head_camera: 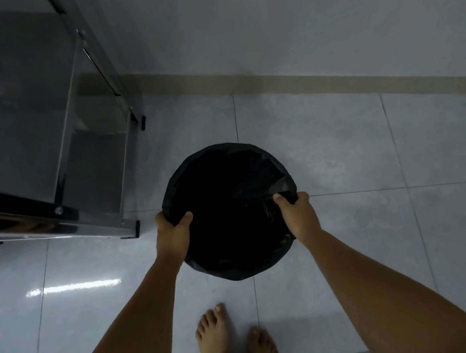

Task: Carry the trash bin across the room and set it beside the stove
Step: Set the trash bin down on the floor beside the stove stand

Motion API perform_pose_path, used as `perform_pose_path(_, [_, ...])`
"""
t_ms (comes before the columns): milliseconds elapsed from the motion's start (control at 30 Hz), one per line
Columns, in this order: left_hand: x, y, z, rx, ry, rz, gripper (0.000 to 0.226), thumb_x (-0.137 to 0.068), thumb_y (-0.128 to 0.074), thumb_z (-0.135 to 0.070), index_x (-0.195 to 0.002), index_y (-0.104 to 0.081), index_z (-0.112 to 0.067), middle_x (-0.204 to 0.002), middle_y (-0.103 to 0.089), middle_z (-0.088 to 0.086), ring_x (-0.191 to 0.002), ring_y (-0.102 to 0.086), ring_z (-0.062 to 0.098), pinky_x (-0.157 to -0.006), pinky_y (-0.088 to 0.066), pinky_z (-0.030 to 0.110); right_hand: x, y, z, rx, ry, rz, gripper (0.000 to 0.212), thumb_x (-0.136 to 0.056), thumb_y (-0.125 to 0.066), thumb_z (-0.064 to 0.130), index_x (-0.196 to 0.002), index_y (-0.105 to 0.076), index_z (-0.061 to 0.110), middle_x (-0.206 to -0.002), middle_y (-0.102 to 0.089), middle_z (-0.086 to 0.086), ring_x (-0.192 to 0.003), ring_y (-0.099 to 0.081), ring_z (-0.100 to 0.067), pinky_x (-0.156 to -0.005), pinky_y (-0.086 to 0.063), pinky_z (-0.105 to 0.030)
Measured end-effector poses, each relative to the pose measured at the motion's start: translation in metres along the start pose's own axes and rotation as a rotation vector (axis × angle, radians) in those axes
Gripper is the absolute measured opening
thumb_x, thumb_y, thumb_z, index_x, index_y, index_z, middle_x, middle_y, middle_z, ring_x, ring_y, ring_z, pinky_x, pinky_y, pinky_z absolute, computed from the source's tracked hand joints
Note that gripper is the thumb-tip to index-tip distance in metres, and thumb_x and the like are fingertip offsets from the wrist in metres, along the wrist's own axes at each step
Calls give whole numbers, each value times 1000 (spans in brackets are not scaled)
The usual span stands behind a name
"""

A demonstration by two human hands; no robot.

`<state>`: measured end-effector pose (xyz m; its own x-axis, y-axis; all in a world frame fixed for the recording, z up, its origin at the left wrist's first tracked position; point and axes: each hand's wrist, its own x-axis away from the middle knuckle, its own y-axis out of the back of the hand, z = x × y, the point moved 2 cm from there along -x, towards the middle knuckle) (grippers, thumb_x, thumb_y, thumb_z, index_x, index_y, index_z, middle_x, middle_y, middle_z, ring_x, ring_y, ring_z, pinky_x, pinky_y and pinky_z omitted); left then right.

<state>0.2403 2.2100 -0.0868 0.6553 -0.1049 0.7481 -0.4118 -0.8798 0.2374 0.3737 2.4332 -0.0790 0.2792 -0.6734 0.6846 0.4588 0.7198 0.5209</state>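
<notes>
A round trash bin (226,183) lined with a black bag is in the middle of the view, seen from straight above over the grey tiled floor. My left hand (173,234) grips its rim on the left side, thumb inside. My right hand (298,215) grips the rim on the right side, thumb inside as well. The inside of the bin is too dark to see into. I cannot tell whether the bin touches the floor or hangs just above it.
A metal stand (67,157) with shelves and black-capped feet fills the upper left, close to the bin's left. The white wall (293,18) with a tan baseboard runs behind. My bare feet (215,337) stand on the tiles below the bin.
</notes>
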Motion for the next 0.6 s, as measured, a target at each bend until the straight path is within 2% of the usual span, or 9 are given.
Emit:
perform_pose_path(67, [7,-1,2,-46,-53,-21,66,-98,-54,-38,-153,-25,-15,-150,-45,13,-137,-47,38,-110,-44,49,7,-3,-6,51,87,-88,71,-95,-53,51,-151,-34,11,-149,-47,-11,-136,-48,-33,-106,-42,-45])
perform_pose_path(133, [11,-1,7,-144,-158,-90,72,-96,-44,-52,-157,-18,-22,-160,-34,9,-144,-39,39,-113,-40,55,18,-6,-14,207,182,-156,78,-98,-48,50,-160,-16,14,-168,-17,-6,-151,-26,-28,-116,-32,-47])
perform_pose_path(200, [10,-2,12,-300,-221,-127,76,-97,-34,-57,-160,-10,-23,-168,-17,8,-152,-24,38,-118,-30,59,23,-11,-22,315,237,-138,81,-100,-43,49,-162,-2,15,-170,-1,-2,-155,-15,-25,-118,-28,-47])
perform_pose_path(267, [6,-4,13,-416,-276,-140,73,-102,-30,-49,-162,-4,-17,-171,-3,8,-156,-9,32,-123,-19,55,21,-18,-27,354,249,-111,83,-100,-42,49,-161,5,15,-170,4,-3,-156,-10,-23,-119,-28,-45])
perform_pose_path(333, [2,-7,14,-458,-311,-149,73,-104,-29,-47,-162,1,-15,-171,4,6,-157,-3,28,-125,-15,52,20,-24,-28,359,256,-126,86,-100,-41,50,-160,7,14,-170,6,-4,-156,-7,-22,-118,-29,-45])
perform_pose_path(467, [-17,-11,11,-504,-339,-186,73,-104,-29,-46,-162,1,-14,-171,5,5,-158,2,26,-126,-11,51,13,-34,-23,356,272,-199,88,-98,-42,52,-160,6,12,-170,4,-6,-156,-8,-26,-118,-33,-48])
perform_pose_path(600, [-33,-15,2,-568,-365,-201,73,-104,-26,-47,-162,2,-13,-171,5,7,-158,2,26,-127,-2,42,-3,-38,-12,344,294,-259,91,-96,-46,53,-160,2,10,-170,0,-9,-155,-12,-29,-118,-33,-48])
